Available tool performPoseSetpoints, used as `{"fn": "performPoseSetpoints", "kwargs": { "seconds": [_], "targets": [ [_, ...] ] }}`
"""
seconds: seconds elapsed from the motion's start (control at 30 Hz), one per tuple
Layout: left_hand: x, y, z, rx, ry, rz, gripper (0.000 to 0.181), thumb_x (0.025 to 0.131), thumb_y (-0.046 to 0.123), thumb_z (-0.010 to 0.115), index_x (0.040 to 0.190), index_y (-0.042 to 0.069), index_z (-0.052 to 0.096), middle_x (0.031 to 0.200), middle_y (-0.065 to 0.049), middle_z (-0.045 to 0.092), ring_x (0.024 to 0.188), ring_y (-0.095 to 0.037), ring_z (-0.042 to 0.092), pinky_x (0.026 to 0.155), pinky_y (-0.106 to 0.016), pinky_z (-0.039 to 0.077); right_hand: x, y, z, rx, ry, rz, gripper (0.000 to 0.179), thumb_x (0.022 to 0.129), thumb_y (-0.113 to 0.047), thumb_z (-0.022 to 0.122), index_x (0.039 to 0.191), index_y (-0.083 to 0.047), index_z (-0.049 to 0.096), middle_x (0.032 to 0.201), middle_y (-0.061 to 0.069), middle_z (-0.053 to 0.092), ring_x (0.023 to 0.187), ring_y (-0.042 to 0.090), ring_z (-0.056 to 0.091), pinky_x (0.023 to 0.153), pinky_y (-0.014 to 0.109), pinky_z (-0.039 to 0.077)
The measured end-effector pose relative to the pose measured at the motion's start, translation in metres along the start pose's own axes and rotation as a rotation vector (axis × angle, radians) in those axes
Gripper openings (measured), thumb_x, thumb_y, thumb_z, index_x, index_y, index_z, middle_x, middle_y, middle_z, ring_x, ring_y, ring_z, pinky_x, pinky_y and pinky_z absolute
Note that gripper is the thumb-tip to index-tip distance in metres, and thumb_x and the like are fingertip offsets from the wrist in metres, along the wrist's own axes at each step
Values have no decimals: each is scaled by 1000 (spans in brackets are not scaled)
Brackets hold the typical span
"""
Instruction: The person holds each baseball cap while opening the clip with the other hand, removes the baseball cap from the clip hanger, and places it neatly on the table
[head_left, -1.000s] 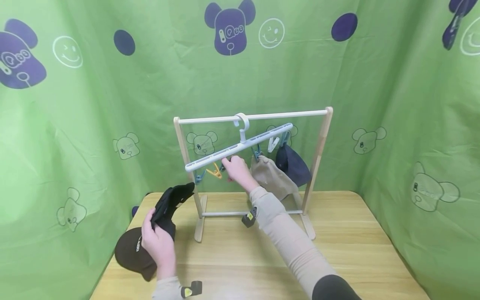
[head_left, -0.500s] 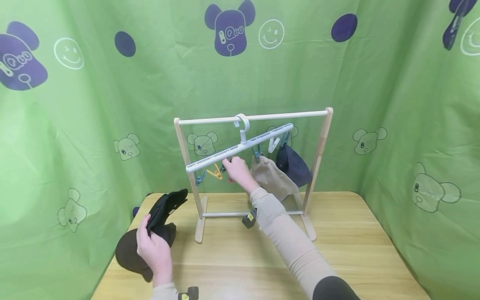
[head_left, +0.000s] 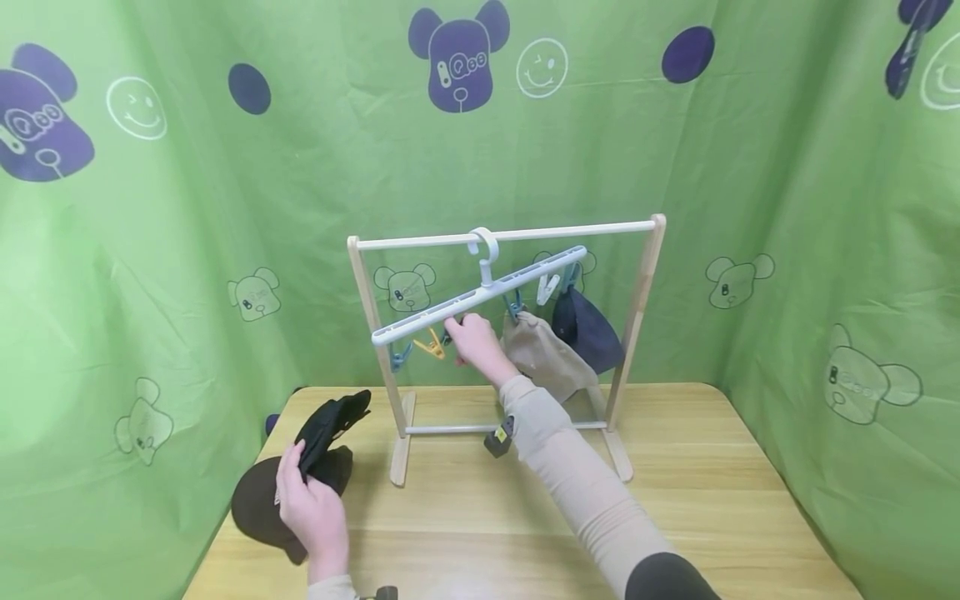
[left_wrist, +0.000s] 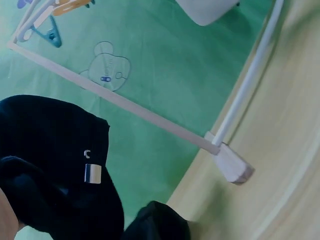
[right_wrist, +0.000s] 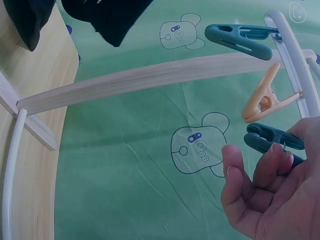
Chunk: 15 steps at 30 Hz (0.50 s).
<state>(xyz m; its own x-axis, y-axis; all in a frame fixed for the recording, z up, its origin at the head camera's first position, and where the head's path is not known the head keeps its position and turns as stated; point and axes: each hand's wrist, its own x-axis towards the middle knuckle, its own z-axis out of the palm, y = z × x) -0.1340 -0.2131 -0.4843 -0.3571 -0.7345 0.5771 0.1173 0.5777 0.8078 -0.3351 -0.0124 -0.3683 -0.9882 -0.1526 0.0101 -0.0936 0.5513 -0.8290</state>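
My left hand [head_left: 313,512] holds a black cap [head_left: 326,429] tilted up above the table's left side. A metal buckle [left_wrist: 92,173] shows on this cap in the left wrist view. Under it, a dark brown cap [head_left: 255,500] lies on the table, partly hidden by the hand. My right hand [head_left: 480,343] is below the white hanger [head_left: 435,315], its fingers pinching a dark green clothespin [right_wrist: 274,137]. Beside that hang a yellow-orange clothespin [head_left: 431,343] and a teal one [head_left: 401,357]. From the hanger's right half hang a beige cap [head_left: 543,354] and a navy cap [head_left: 592,333].
The hanger hooks over the top bar [head_left: 570,232] of a wooden rack and slants down to the left. A white clothespin [head_left: 547,288] hangs between the two clipped caps. Green curtain [head_left: 615,150] surrounds the wooden table [head_left: 675,492].
My left hand has drawn the black cap down and slightly left, away from the hanger, and the cap's tilt has shifted. The right hand stays at the clothespin.
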Motion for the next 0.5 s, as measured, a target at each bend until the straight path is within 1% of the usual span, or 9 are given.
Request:
{"fn": "performPoseSetpoints", "kwargs": {
  "seconds": [0.07,0.27,0.4,0.5],
  "targets": [
    [-4,-2,1,-10,-11,18,48,83,-18,42,119,2,66,131,-15,63,123,-36,57,111,-20,38,0,1,0,3,3,2,44,97,-44,43,92,-5,61,79,14,64,47,17,62,48,25,45],
    [-14,-8,7,-35,-51,75,54,77,-22,39,117,1,67,130,-19,62,122,-38,56,110,-13,35,-1,1,-1,13,1,2,44,98,-45,43,93,-4,61,77,11,62,48,17,62,48,25,46],
    [-20,-11,10,-27,-99,86,52,79,-23,38,117,0,66,131,-20,61,123,-37,56,110,-9,33,-2,0,-1,18,3,-3,43,98,-44,43,92,-4,61,79,12,63,48,17,62,47,25,45],
    [-23,-12,12,-29,-119,105,51,80,-23,38,116,-1,66,130,-21,60,122,-38,56,110,-7,31,-2,0,-1,17,-1,1,43,98,-43,43,92,-4,61,80,13,64,48,16,61,47,24,44]
  ]
}}
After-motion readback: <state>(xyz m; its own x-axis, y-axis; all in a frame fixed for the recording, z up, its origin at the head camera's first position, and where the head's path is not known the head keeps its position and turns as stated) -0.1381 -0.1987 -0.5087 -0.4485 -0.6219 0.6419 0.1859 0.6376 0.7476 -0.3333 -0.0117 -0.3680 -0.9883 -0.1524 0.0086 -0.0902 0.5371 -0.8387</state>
